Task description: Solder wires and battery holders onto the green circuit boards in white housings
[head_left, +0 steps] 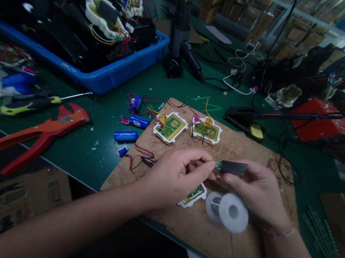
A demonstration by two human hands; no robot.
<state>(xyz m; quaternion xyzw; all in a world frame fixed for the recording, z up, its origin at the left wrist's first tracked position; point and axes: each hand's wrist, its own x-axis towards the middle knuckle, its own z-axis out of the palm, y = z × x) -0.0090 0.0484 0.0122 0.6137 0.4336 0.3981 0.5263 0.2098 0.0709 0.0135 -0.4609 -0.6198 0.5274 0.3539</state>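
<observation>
Forearms [86, 216] come nearest; the left hand [178, 170] pinches at the green end [218, 165] of a dark flat piece [233, 168], at four o'clock; the right hand [257, 190] grips its body; uneven pulling could strain that end, or a slip drop it onto the spool [225, 216].

A dark, flat rectangular piece [233, 168] sits roughly level, held between the right hand's [257, 188] thumb and fingers; from its left end a small green tip [218, 165] pokes toward the left hand's [181, 173] pinched fingertips.
</observation>
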